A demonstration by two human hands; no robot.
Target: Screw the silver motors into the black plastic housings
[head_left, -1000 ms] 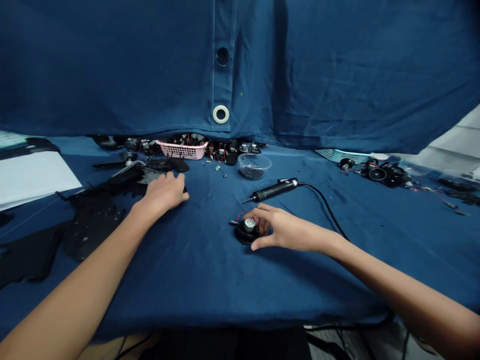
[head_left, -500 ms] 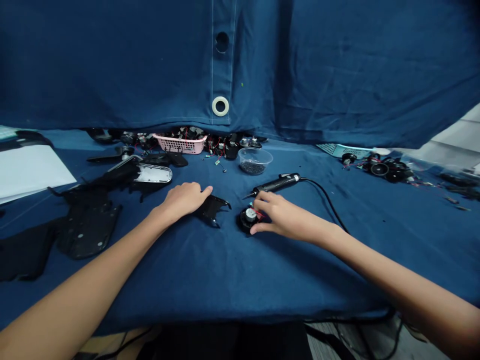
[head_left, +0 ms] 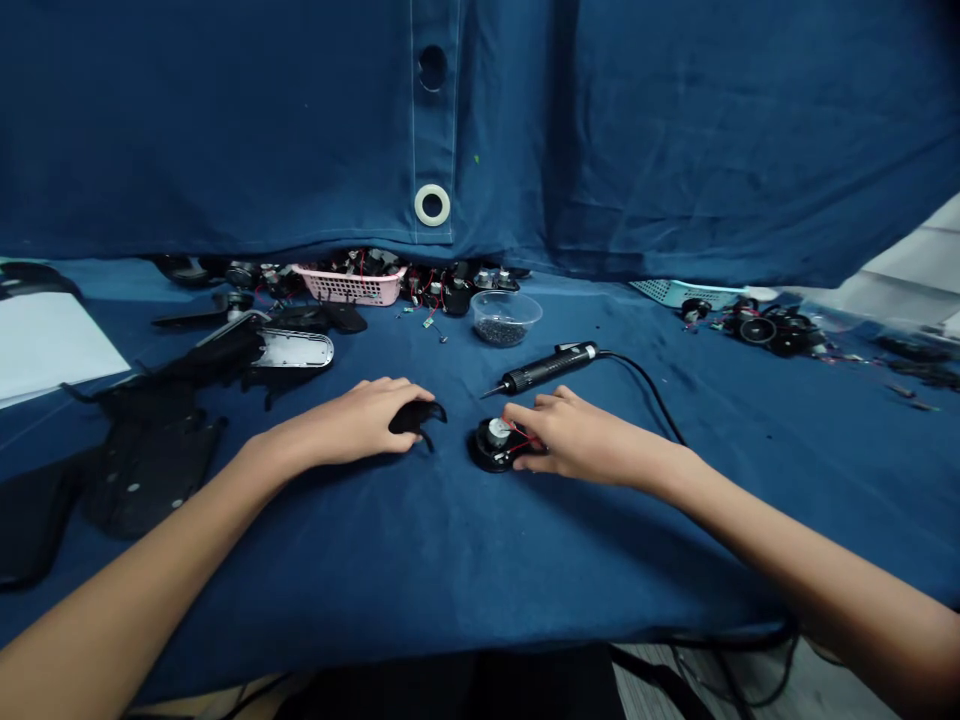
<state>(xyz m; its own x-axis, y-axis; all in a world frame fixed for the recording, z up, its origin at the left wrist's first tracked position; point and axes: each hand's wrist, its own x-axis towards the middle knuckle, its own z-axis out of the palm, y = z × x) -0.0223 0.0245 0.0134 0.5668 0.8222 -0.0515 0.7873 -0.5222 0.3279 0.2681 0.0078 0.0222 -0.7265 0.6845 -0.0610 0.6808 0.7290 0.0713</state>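
My left hand [head_left: 367,422] is closed around a black plastic shell part [head_left: 417,415], whose curved, pronged end sticks out past the fingers. To its right, my right hand [head_left: 559,432] grips the side of a round black part with a small silver motor and red wires [head_left: 491,447], which rests on the blue cloth. Its fingertips are partly hidden behind the wires. Just beyond the right hand lies a black electric screwdriver [head_left: 547,369], its tip pointing left and its cable running off to the right.
A clear plastic tub of small dark screws [head_left: 505,320] stands behind the screwdriver. At the back are a pink basket [head_left: 352,286] and a teal basket [head_left: 686,293] among motor parts. Black shells [head_left: 154,460] and white paper [head_left: 56,345] lie at left.
My left hand has wrapped round the black shell and tilted it. My right hand has shifted its hold to the right side of the motor part. The view has moved slightly.
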